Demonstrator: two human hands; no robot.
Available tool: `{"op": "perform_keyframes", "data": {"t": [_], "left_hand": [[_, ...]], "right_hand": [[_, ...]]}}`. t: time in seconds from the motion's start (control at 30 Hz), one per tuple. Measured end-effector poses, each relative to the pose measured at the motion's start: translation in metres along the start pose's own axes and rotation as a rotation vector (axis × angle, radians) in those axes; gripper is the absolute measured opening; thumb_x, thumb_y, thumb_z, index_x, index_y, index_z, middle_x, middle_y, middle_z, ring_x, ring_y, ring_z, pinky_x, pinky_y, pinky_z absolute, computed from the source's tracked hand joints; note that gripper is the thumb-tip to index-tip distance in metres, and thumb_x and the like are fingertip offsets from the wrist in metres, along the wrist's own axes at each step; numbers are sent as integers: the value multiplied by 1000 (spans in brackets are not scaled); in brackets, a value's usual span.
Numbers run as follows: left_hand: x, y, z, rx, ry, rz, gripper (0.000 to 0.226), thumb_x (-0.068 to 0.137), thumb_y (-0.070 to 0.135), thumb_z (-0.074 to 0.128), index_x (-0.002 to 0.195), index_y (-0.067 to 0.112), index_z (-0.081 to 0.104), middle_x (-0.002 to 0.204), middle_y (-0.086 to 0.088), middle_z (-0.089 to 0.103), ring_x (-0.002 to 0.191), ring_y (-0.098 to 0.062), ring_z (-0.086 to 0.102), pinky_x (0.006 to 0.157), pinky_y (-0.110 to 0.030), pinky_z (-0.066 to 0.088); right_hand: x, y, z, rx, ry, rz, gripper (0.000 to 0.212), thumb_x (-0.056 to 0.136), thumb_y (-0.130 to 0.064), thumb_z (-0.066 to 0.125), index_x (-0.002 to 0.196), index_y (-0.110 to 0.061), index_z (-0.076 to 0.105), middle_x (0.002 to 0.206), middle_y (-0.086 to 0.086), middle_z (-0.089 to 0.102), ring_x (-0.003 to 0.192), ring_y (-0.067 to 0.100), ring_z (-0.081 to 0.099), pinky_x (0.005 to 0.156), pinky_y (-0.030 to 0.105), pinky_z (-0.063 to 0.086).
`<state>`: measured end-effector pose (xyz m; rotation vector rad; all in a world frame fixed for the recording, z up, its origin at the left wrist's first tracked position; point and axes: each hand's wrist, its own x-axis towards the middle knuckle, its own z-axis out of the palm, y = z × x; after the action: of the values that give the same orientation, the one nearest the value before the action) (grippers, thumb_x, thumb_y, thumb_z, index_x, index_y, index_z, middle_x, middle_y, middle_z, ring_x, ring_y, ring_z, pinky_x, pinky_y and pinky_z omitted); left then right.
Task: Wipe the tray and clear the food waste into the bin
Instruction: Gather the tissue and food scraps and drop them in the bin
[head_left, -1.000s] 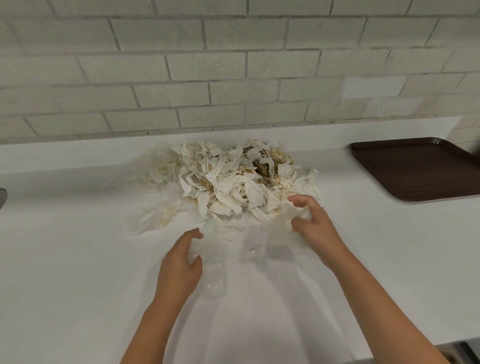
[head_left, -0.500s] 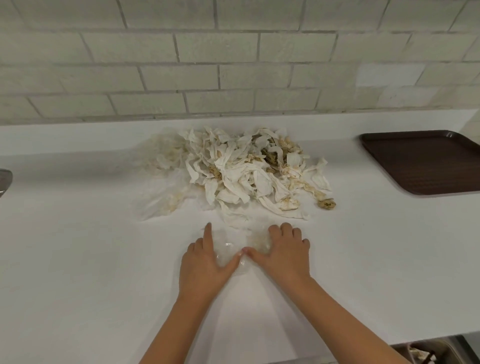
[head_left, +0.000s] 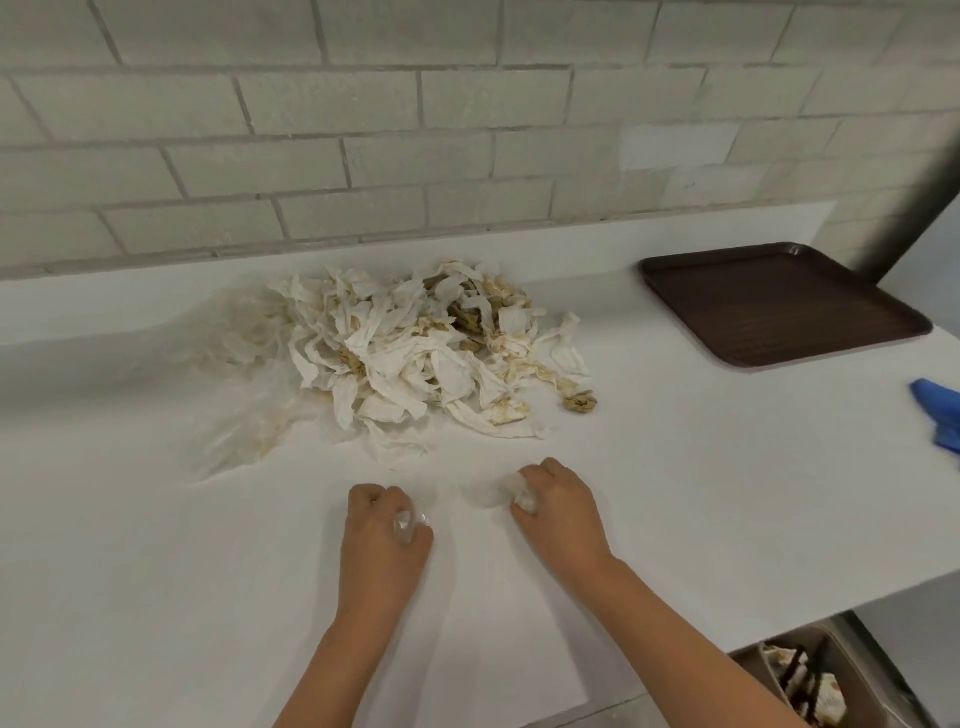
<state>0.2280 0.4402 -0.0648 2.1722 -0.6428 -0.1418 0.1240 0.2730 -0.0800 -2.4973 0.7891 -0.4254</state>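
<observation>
A heap of stained white paper strips and food scraps (head_left: 415, 353) lies on the white counter (head_left: 701, 493), on a thin clear plastic sheet (head_left: 228, 441). A loose brown scrap (head_left: 579, 401) sits at its right edge. My left hand (head_left: 382, 540) and my right hand (head_left: 558, 512) rest on the counter in front of the heap, a short gap between them. Each is closed on a bunched bit of the clear plastic. The brown tray (head_left: 779, 304) lies far right, apart from both hands.
A brick wall (head_left: 363, 130) runs behind the counter. A blue cloth (head_left: 940, 415) lies at the right edge. Below the counter's front right corner stands a bin (head_left: 831, 680) with waste in it.
My hands were pressed together flat on the plastic; now they have moved apart and each has closed on a bunch of it. The view has shifted, showing the blue cloth and bin.
</observation>
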Motion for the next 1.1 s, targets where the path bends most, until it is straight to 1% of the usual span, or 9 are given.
{"op": "perform_keyframes", "data": {"t": [0.1,0.23,0.4,0.53,0.67,0.77,0.93,1.0,1.1], "left_hand": [[1,34,16,-165,-43,-7,41,71,-10,65,68,26,46,94,3,47,83,0,50,68,0,36],[-4,89,51,-382,-171,-123,28,78,-7,56,77,20,50,93,8,60,76,-5,57,59,-12,44],[-23,176,110,-577,-299,-141,42,78,-10,53,92,29,60,93,8,63,69,-19,64,57,-32,53],[-67,246,178,-648,-453,-206,41,77,-11,42,82,23,65,69,-3,58,53,-15,50,45,-25,39],[-127,316,262,-578,-623,-316,27,76,-6,48,70,17,61,66,-5,54,59,-21,47,42,-20,39],[-167,359,318,-587,-782,-345,10,66,7,54,67,16,60,63,-3,59,53,-17,47,48,-23,36],[-205,388,418,-491,-978,-407,12,85,26,57,94,19,61,94,-1,65,77,-14,58,69,-29,48],[-214,390,458,-442,-1077,-521,15,92,26,47,96,14,55,85,-3,58,69,-15,52,62,-30,42],[-218,374,523,-319,-1154,-661,14,87,20,43,74,13,45,63,-3,46,56,-17,40,56,-26,30]], "right_hand": [[-9,23,-29,293,37,195,15,77,-14,62,90,-8,65,98,-9,55,77,11,58,64,9,43],[-33,62,-84,720,127,523,11,75,-17,57,76,-15,68,74,3,71,68,21,66,60,33,52],[-75,136,-159,912,335,590,21,90,-12,53,84,-23,71,78,-4,72,76,18,66,64,28,46],[-120,209,-214,1128,399,561,27,87,-9,51,82,-24,74,64,14,49,57,22,45,54,24,43],[-173,289,-266,1305,523,670,26,78,-8,50,61,-19,67,60,8,54,55,21,51,54,28,35],[-213,354,-292,1368,612,808,25,89,-5,41,71,-9,57,60,7,57,52,21,58,53,30,38],[-259,444,-303,1409,633,980,25,94,-12,38,79,-6,58,66,10,53,56,19,46,50,28,38],[-270,478,-293,1424,640,1047,25,95,-16,37,83,-9,57,63,5,53,56,16,45,55,30,36],[-281,530,-269,1403,643,1129,20,94,-22,38,91,-12,56,68,2,49,58,13,46,53,28,38]]}}
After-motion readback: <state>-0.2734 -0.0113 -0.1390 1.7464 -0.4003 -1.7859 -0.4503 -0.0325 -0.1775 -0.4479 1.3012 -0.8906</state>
